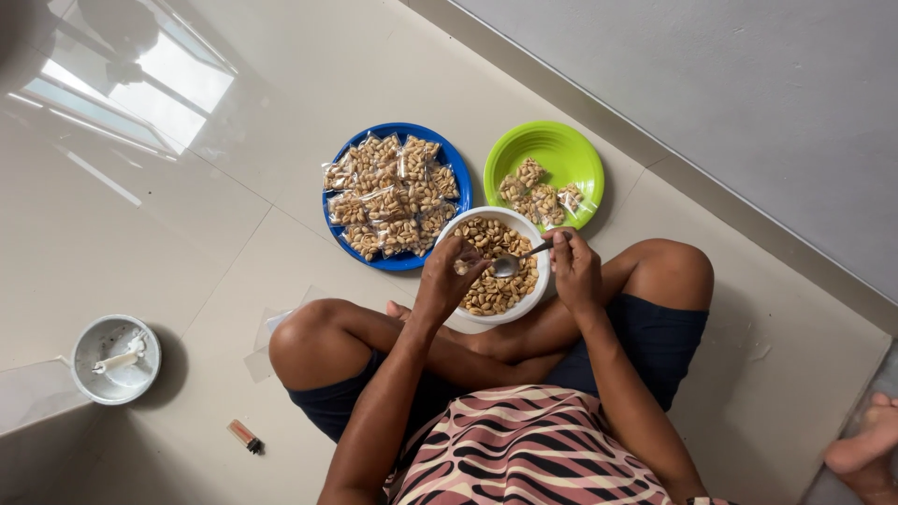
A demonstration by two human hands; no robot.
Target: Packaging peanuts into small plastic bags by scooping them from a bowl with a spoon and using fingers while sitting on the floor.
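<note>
Spoon (516,261) lay over the white bowl (536,297) of loose peanuts (496,290), its handle pinched in the right hand (575,271), grip narrow around the thin handle, scoop end over the nuts. Left hand (447,279) hovered over the bowl's near-left rim, fingers curled tight on something small, seemingly a little clear packet; too small to tell for sure. White bowl sat on the floor (187,234) between the person's crossed legs, knees either side of it.

Beyond the bowl, far-left and touching its rim, was a blue plate (457,173) heaped with sealed clear bags of peanuts (393,194). Beyond the bowl to the far-right, just beside it, was a green plate (571,150) holding a few more small filled bags (535,194). Nothing blocked the bowl besides the two hands over it.

Well left of the bowl, a grey metal dish (94,374) held a white candle stub (120,358). A small lighter (245,435) lay on the floor near-left of the bowl, well apart. Another person's bare foot (865,444) showed far to the right of the bowl, at the frame edge.
</note>
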